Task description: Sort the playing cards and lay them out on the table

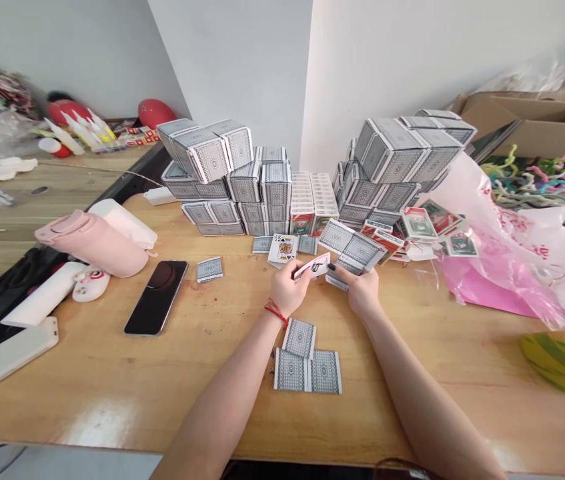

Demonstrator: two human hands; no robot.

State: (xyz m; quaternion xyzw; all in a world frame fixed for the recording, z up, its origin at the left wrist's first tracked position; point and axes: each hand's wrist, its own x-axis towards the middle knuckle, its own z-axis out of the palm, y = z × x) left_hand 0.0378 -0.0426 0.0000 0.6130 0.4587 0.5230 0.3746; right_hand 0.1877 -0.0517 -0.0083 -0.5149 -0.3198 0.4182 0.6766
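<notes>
I have the left hand (pixel 289 288) pinching a playing card (pixel 316 265) between thumb and fingers, its face partly showing. Just beside it, my right hand (pixel 363 291) grasps a panel of grey-backed cards (pixel 349 245) over the wooden table (pixel 222 320). I see a face-up king (pixel 283 249) just beyond the left hand, three face-down cards (pixel 324 373) nearer me, and stacked card blocks (pixel 205 153) behind.
</notes>
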